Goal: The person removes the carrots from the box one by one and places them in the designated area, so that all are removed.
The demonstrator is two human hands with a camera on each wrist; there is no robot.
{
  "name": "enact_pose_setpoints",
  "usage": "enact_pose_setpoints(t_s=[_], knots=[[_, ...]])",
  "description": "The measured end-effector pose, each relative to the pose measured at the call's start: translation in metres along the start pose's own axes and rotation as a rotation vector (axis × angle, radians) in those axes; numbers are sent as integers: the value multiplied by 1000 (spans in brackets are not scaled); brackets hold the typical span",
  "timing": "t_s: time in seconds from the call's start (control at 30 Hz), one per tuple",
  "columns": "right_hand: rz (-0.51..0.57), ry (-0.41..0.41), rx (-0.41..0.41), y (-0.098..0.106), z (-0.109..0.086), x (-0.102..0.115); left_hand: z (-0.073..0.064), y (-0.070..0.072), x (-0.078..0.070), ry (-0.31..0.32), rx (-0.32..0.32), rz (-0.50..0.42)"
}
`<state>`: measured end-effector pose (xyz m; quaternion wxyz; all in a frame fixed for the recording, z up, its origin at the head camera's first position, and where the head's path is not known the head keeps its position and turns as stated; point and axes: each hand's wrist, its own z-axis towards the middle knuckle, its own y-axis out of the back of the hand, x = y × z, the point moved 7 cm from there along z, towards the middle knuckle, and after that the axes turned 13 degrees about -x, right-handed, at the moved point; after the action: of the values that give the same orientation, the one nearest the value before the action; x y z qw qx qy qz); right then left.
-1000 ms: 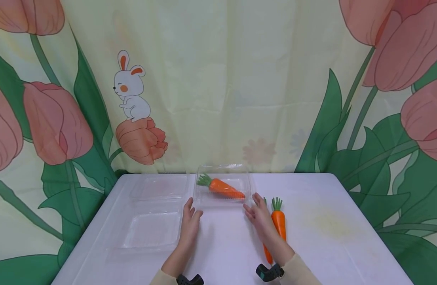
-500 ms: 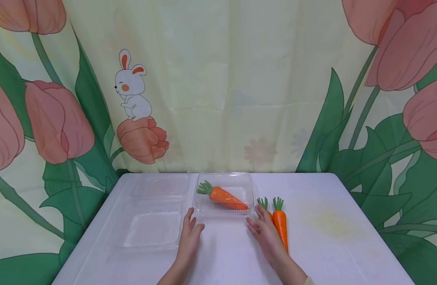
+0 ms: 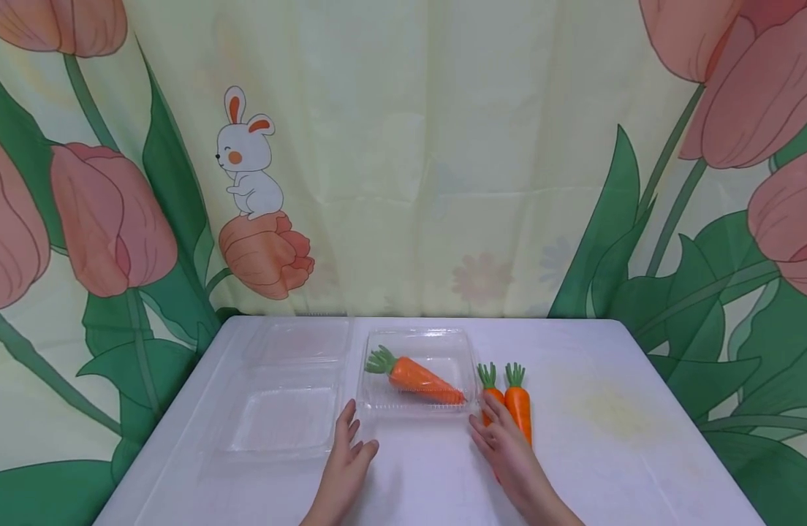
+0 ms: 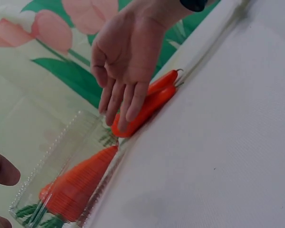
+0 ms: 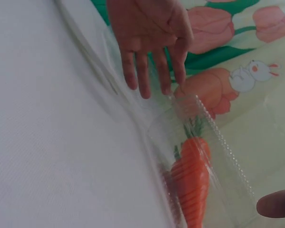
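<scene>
A clear plastic lidded box [image 3: 377, 398] stands at the middle of the table with an orange toy carrot [image 3: 426, 381] lying inside, green top to the left. My left hand [image 3: 346, 460] is at the box's front left corner, its fingers loosely extended. At the front right corner is my right hand [image 3: 509, 453], fingers likewise extended. Whether the fingertips touch the box is hard to tell. Two more carrots lie beside the box on the right; the right one [image 3: 518, 410] shows more, while the right hand partly covers the left one [image 3: 492, 398]. Both wrist views show the box [image 4: 61, 147] from the side.
To the left of the box, an unfolded clear plastic container [image 3: 281, 420] lies on the white table [image 3: 594, 467]. A curtain [image 3: 482, 146] printed with tulips and a rabbit hangs behind the table's far edge.
The box with the carrot has slid toward me, away from the far table edge. Both hands have drawn back along with it. More of the two carrots' green tops now shows.
</scene>
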<state>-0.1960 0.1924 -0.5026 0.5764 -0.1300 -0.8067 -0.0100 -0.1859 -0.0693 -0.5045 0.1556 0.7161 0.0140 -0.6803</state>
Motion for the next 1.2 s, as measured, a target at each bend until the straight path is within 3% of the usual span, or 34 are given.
enact_pose_setpoints(t_s=[0.2,0.57,0.83,1.0,1.2], knots=[[-43,29,-12,8,-2,0,-1,-1,3,28,7,4],[-131,54,-48,29,4,6,-2,-7,5,-13,-23,-21],[-126,29,-88,31,13,6,8,-9,4,-56,-78,-19],[-121,25,-111,29,14,2,18,-12,6,-30,-70,-12],[-107,19,-132,27,16,-2,23,-10,7,-60,-69,-4]])
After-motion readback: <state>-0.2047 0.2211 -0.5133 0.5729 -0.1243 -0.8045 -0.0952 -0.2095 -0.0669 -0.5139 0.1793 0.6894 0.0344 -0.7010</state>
